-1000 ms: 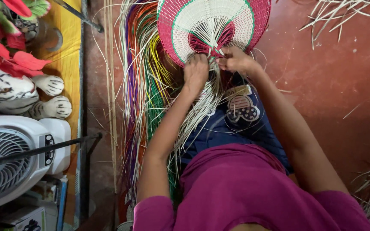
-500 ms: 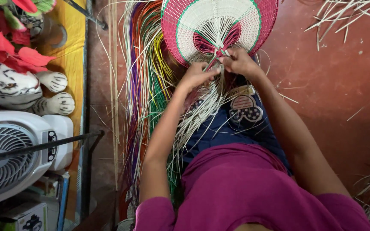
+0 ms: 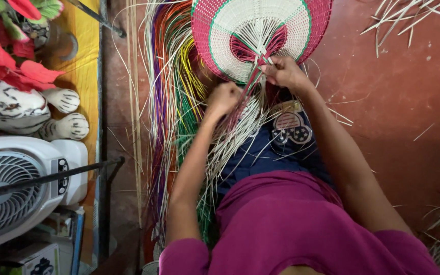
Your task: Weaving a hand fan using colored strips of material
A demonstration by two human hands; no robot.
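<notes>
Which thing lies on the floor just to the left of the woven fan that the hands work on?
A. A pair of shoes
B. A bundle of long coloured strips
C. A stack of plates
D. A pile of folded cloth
B: a bundle of long coloured strips lies beside the woven fan, near the left hand.

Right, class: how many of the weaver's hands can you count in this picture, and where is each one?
2. The left hand is closed on loose strips just below the woven fan. The right hand pinches strands at the fan's centre, where its spokes meet. Neither is hidden.
</notes>
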